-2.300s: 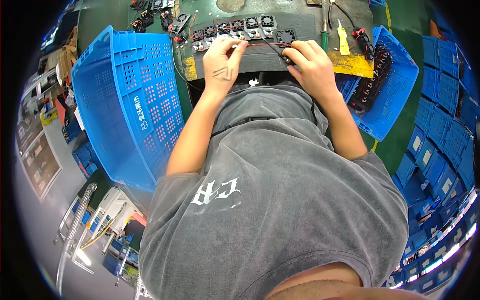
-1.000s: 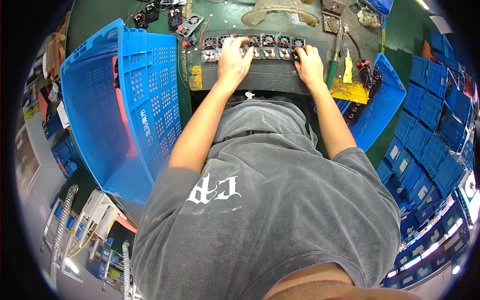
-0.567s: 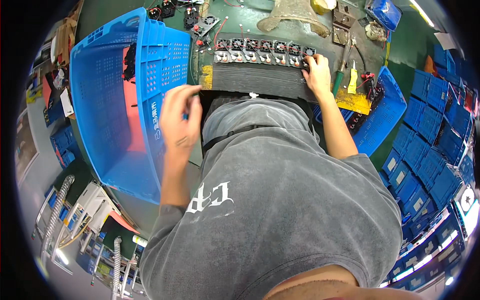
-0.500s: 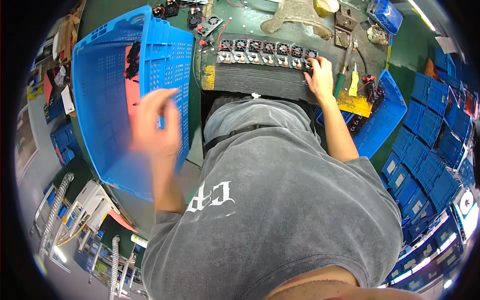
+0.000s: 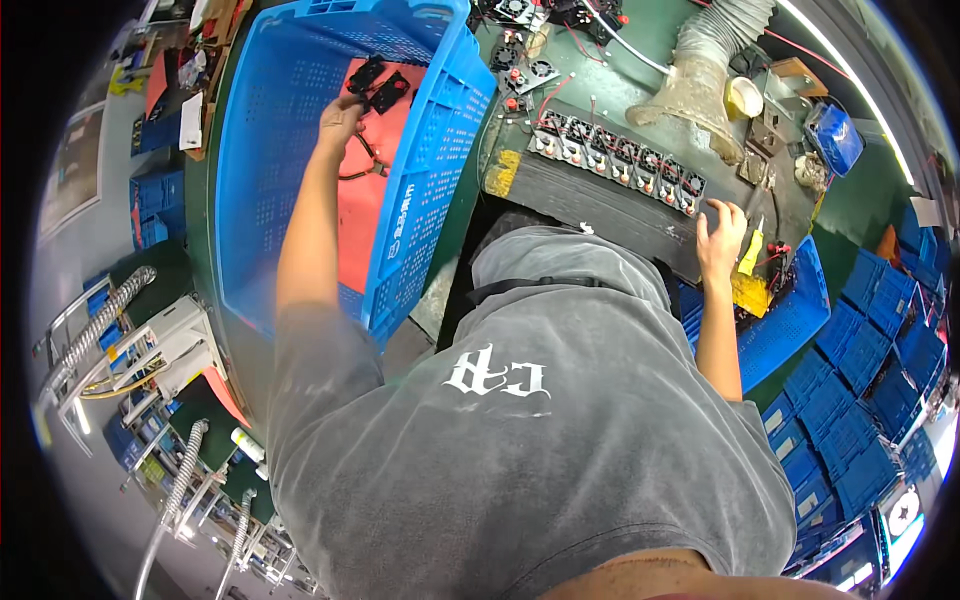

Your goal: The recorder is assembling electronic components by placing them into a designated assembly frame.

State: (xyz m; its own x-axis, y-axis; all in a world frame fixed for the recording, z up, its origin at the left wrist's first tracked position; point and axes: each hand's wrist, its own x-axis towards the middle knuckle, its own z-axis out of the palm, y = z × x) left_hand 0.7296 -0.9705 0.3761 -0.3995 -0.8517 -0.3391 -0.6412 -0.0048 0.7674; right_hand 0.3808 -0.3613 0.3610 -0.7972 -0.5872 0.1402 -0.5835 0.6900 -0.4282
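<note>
Inside the large blue crate (image 5: 245,190), my left hand (image 5: 340,122) reaches beside a pair of black fans (image 5: 388,92). Its thumb and fingers look apart, though the fingertips are dark and partly hidden. A dark cable (image 5: 370,165) lies below that hand on a red sheet (image 5: 352,240). On the bench, a row of small black fans (image 5: 620,155) with white and red parts along the near side sits on a dark ledge (image 5: 590,195). Close to the right end of this row, my right hand (image 5: 722,240) is open, fingers spread and bent, holding nothing visible.
A flared duct hood (image 5: 690,100) stands behind the fan row. Loose fans (image 5: 525,75) and wires lie at the back left. On the right are a yellow-handled tool (image 5: 751,252), a smaller blue crate (image 5: 795,305) and stacked blue bins (image 5: 840,370).
My left hand has gone farther into the large crate, up to the black fans. My right hand has come off the row's end. The whole view has swung leftward.
</note>
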